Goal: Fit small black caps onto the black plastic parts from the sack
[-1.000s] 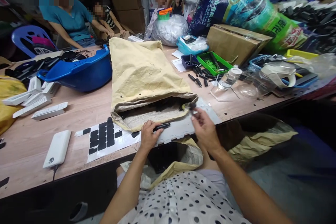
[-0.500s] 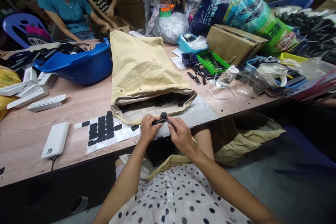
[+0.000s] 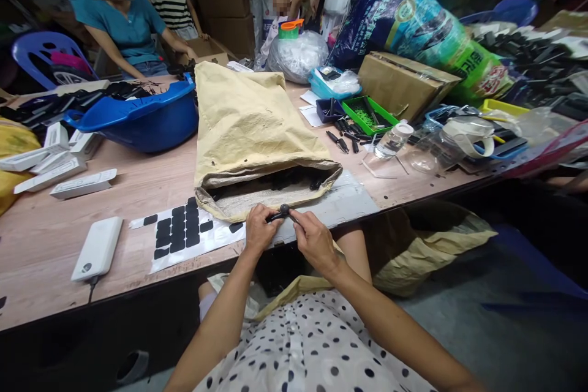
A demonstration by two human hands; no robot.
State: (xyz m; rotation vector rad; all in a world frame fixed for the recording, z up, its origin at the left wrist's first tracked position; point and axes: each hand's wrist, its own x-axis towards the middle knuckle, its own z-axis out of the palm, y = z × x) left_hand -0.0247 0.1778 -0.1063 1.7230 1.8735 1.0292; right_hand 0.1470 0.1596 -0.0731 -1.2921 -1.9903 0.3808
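In front of the cloth bag's mouth I hold a small black rod-like part with a round knob (image 3: 285,209); its exact kind is hard to make out. My left hand (image 3: 261,229) pinches its left end between thumb and fingers. The fingertips of my right hand (image 3: 315,239) are closed at the knob from the right and partly hide it. Just beyond lies the beige bag (image 3: 252,113), its open end toward me and dark pieces inside. A sheet of black stickers (image 3: 179,226) is left of my hands, and a grey board (image 3: 342,202) lies beneath them.
A white power bank (image 3: 97,250) with a cable and small white boxes (image 3: 82,184) lie left. Behind them stands a blue basin (image 3: 138,119). Right are a green tray (image 3: 367,113), a clear bottle (image 3: 392,139) and a carton (image 3: 399,82). Several people are across the table.
My right fingers have moved in closer to the knob, covering the black rod seen there before. The left hand keeps its pinch. The view has shifted slightly.
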